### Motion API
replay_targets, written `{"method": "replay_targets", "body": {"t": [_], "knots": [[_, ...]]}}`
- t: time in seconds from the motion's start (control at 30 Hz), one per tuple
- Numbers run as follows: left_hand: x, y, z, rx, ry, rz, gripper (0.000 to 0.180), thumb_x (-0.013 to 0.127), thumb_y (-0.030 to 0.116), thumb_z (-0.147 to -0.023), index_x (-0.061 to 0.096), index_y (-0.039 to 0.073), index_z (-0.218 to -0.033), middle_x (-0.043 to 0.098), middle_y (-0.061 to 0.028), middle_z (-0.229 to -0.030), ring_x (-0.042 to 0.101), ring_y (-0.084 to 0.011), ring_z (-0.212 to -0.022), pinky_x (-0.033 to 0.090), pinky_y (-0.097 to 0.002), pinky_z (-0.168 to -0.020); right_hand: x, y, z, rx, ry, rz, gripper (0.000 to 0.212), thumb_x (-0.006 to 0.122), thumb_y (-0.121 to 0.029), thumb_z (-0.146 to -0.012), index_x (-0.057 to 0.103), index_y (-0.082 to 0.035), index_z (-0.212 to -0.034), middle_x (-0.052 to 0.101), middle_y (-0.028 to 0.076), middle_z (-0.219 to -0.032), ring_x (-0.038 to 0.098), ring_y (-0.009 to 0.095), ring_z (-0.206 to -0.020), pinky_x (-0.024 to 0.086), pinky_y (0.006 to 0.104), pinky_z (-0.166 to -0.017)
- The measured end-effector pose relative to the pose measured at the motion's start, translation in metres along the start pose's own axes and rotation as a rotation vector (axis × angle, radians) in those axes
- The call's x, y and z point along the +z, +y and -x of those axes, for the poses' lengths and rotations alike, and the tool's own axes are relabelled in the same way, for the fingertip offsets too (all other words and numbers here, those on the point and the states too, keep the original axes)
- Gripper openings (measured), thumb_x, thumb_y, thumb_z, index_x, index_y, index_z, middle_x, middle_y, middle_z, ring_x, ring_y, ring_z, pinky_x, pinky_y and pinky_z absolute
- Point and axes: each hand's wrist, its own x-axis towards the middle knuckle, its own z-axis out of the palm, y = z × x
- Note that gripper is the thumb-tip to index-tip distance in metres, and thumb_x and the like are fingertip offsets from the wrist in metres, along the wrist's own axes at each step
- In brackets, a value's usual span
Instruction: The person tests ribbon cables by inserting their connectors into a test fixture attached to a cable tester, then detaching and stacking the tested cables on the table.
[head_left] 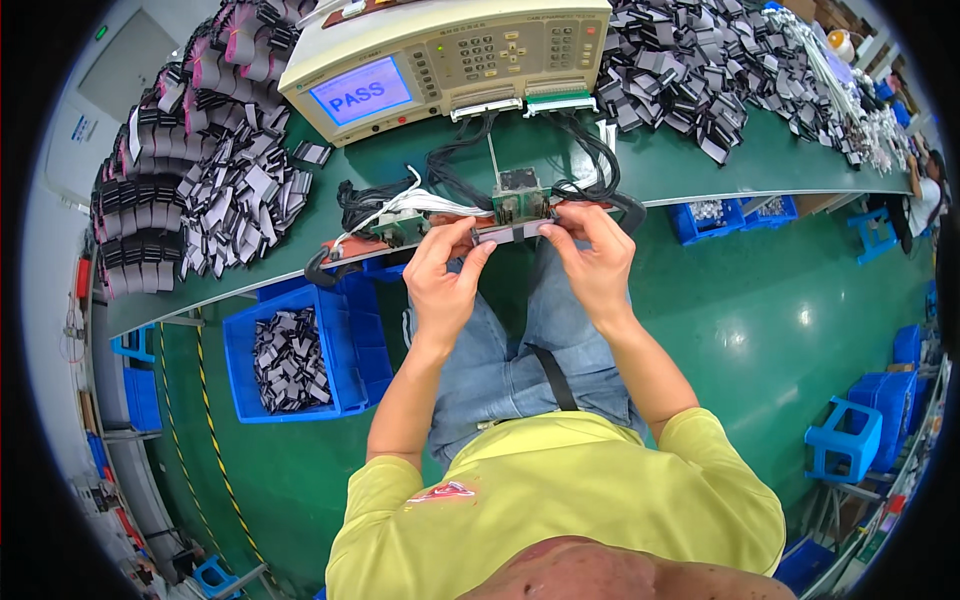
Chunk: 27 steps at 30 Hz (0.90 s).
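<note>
A short grey ribbon cable (514,233) is stretched flat at the table's front edge. My left hand (442,285) pinches its left end between thumb and fingers, and my right hand (597,265) pinches the right end. My fingers cover both ends. Directly behind the cable stands a small test fixture (519,196) with green boards; whether the cable is plugged into it, I cannot tell. Black and white wires (465,160) run from the fixture area to a beige cable tester (450,65) with a lit blue-and-white screen.
Loose ribbon cables lie heaped on the green table (380,155), in a left pile (245,195) and a right pile (690,70). Stacked cable bundles (145,210) line the far left. Black clamps (320,268) grip the table edge. A blue bin (243,372) of cables stands below left.
</note>
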Motion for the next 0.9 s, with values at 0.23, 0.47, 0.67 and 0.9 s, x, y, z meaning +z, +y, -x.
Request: {"method": "replay_targets", "body": {"t": [0.23, 0.47, 0.67, 0.9], "knots": [[-0.001, -0.002, -0.003, 0.08, 0.046, -0.158, 0.035, 0.086, 0.003, -0.083, 0.074, -0.003, -0.116, 0.075, -0.0135, -0.1, 0.074, -0.0202, -0.081, 0.061, -0.0301, -0.073, 0.008, 0.002, -0.003, -0.053, 0.034, 0.129, 0.022, 0.088, 0.0, -0.08, 0.072, 0.004, -0.095, 0.074, 0.013, -0.09, 0.073, 0.021, -0.074, 0.061, 0.0294, -0.066], [0.0, -0.003, -0.004, 0.099, 0.052, -0.176, 0.035, 0.086, 0.002, -0.084, 0.074, -0.003, -0.116, 0.075, -0.0138, -0.101, 0.074, -0.0205, -0.082, 0.062, -0.0304, -0.073, 0.011, -0.001, -0.006, -0.05, 0.052, 0.144, 0.022, 0.089, -0.002, -0.079, 0.071, 0.003, -0.092, 0.072, 0.012, -0.086, 0.072, 0.021, -0.07, 0.059, 0.0297, -0.063], [0.003, -0.002, -0.003, 0.087, 0.057, -0.146, 0.034, 0.084, 0.0, -0.084, 0.074, -0.003, -0.116, 0.074, -0.0139, -0.101, 0.074, -0.0209, -0.082, 0.061, -0.0296, -0.072, 0.014, -0.001, -0.013, 0.021, 0.058, 0.174, 0.024, 0.089, -0.003, -0.077, 0.07, 0.003, -0.089, 0.069, 0.01, -0.079, 0.069, 0.02, -0.067, 0.055, 0.0312, -0.061], [-0.002, 0.003, 0.003, 0.012, 0.002, -0.066, 0.031, 0.078, -0.005, -0.087, 0.071, -0.003, -0.117, 0.072, -0.0139, -0.107, 0.074, -0.0212, -0.09, 0.063, -0.0309, -0.075, 0.014, -0.001, -0.017, -0.107, 0.071, 0.196, 0.024, 0.088, -0.006, -0.076, 0.07, -0.003, -0.092, 0.07, 0.009, -0.089, 0.072, 0.026, -0.074, 0.056, 0.036, -0.062]]}}
